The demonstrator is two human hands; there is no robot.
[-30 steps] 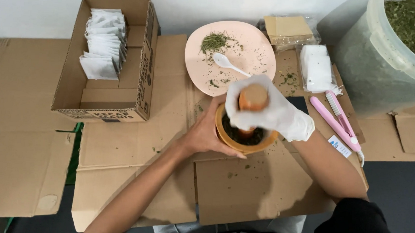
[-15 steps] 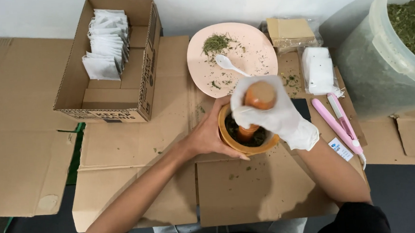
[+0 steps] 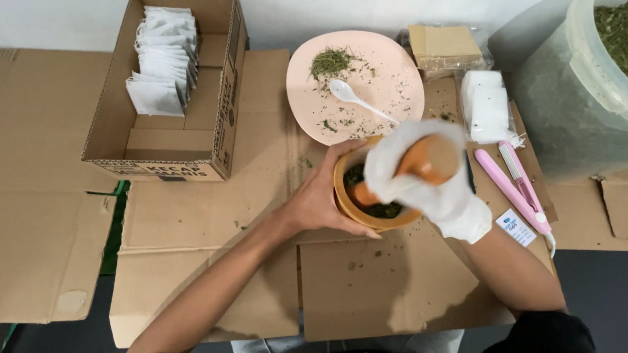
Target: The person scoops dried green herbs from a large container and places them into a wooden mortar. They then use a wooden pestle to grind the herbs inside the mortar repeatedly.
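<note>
I am holding the wooden pestle [image 3: 408,171] in my gloved right hand [image 3: 431,184], grip wrapped tight around its thick upper end. Its long axis is tilting down and to the left, the tip sitting in the dark crushed herbs inside the mortar [image 3: 346,196]. My bare left hand [image 3: 322,198] is cupping the mortar's left wall, fingers curled under the rim, steadying it on the cardboard-covered table [image 3: 208,226], just below the pink plate [image 3: 396,91].

Matt wooden mortar [image 3: 344,189] and smooth wooden pestle [image 3: 429,161]; thin white glove [image 3: 431,191] of soft cloth-like look; matt brown cardboard [image 3: 208,226] beneath; smooth pink plate [image 3: 394,62].
</note>
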